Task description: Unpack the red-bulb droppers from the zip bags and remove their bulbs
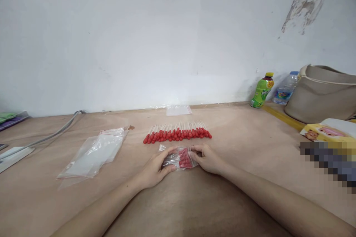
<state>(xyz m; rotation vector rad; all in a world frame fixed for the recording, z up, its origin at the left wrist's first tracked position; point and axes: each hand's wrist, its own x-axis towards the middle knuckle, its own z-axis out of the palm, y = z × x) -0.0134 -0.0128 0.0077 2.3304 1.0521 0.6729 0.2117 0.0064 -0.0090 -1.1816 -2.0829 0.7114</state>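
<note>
Both hands are on a small clear plastic bag [170,160] in front of me, with red-tipped sticks [185,158] inside it. My left hand [156,166] grips the bag's left end, its thumb at the near edge and its fingers along the far edge. At the right end, my right hand [206,158] pinches the bag beside the red tips. Just beyond the bag lies a wide row of loose sticks [178,133], pale shafts pointing away and red heads towards me.
Flat clear bags [93,153] lie to the left, near a grey cable [62,129]. Another clear bag [178,110] rests by the wall. A green bottle [261,90], a water bottle [286,88], a beige bucket-like container [322,94] and a yellow packet [329,131] stand or lie at right.
</note>
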